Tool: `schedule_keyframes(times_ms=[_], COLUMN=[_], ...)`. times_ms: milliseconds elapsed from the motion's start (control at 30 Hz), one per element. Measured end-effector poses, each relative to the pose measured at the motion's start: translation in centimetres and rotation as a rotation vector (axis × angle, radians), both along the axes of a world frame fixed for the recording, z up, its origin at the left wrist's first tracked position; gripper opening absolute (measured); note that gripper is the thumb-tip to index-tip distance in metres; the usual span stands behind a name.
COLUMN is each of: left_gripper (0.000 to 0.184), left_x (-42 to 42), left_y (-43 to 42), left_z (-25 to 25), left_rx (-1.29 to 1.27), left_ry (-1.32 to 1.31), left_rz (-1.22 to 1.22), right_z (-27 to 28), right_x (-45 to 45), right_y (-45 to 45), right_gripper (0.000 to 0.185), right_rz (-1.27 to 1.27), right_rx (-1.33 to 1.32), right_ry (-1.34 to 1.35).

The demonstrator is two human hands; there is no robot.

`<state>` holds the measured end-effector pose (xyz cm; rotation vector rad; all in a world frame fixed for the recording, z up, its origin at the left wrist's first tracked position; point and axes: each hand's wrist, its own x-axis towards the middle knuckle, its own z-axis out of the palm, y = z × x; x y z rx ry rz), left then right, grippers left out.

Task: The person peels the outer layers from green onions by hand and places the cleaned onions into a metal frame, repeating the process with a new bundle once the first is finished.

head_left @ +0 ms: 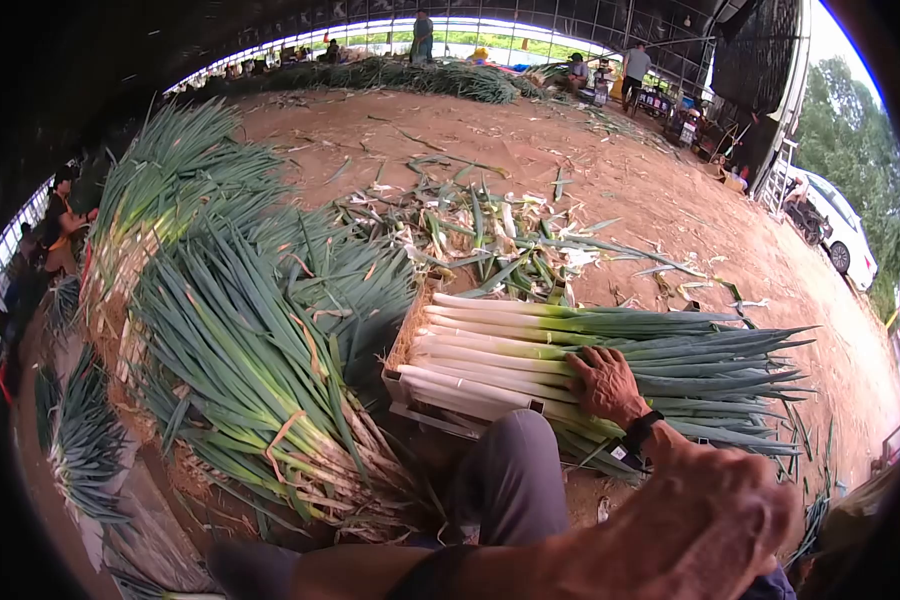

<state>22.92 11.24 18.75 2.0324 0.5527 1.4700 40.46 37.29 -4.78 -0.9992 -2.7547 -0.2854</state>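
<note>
A row of trimmed green onions (pixel 500 345) lies side by side in a low frame or crate (pixel 440 415), white stems to the left and green leaves to the right. My right hand (pixel 605 383), a dark band on its wrist, rests on top of them with its fingers spread, where white turns to green. Close to the camera, my left hand (pixel 715 515) is crossed over to the right, its fingers curled closed. What they hold, if anything, is hidden. My bent knee (pixel 515 465) touches the near side of the crate.
Large heaps of untrimmed green onions (pixel 260 350) stand to my left. Peeled leaf scraps (pixel 500 235) cover the dirt floor beyond the crate. A person (pixel 63 215) is at the far left, others work at the back, and a white car (pixel 838 225) is parked outside.
</note>
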Motion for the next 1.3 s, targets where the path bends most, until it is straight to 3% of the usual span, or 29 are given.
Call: schedule_keyframes(times_ms=[367,400,500,567,600,733,900,967,1033,1100,1133,1233,1300], left_gripper=[0.048,0.049,0.025,0.021,0.022,0.028,0.033,0.032,0.031,0.03,0.027,0.023,0.04], left_x=[3.3,3.6,3.5,2.9,2.1,-2.2,-2.8,0.4,-0.4,-2.9,-3.1,-6.3,-8.7], left_y=[-2.9,-2.8,-2.6,-2.1,-2.0,-2.2,-2.4,-1.9,-1.8,-2.8,-2.4,-2.3,-1.4], left_z=[-5.0,-4.8,-2.2,-1.6,-1.5,3.3,2.4,-2.3,-1.8,0.0,-1.8,-1.6,-3.3], left_rx=[0.081,0.066,-0.166,-0.11,0.029,-0.126,-0.168,0.131,0.145,-0.144,-0.134,-0.366,-0.663], left_ry=[-0.012,0.004,0.195,0.252,0.245,0.532,0.46,0.205,0.211,0.46,0.361,0.685,0.694], left_rz=[0.175,0.174,0.078,0.165,0.282,0.184,0.149,0.46,0.464,0.155,0.212,0.391,0.429], right_z=[0.1,-0.1,0.1,0.4,0.6,0.0,0.5,0.8,1.5,1.7,2.1,5.5,7.0], right_x=[0.1,0.2,0.0,-0.1,-0.2,0.2,0.1,-0.2,-0.4,-1.0,-1.4,-4.2,-6.3], right_y=[-0.1,0.0,-0.1,-0.4,-0.4,0.1,-0.1,-0.1,-0.2,-0.3,-0.6,-3.4,-4.9], right_gripper=[0.048,0.049,0.05,0.051,0.052,0.054,0.057,0.058,0.06,0.062,0.063,0.061,0.059], right_rz=[0.004,0.013,-0.018,-0.037,-0.046,-0.021,-0.028,-0.028,-0.051,-0.001,0.016,0.093,0.165], right_rx=[0.004,0.017,-0.013,-0.044,-0.058,-0.026,-0.055,-0.071,-0.091,-0.068,-0.086,-0.147,-0.196], right_ry=[0.027,0.031,0.025,0.012,0.005,0.019,0.004,-0.002,-0.017,0.054,0.102,0.205,0.255])
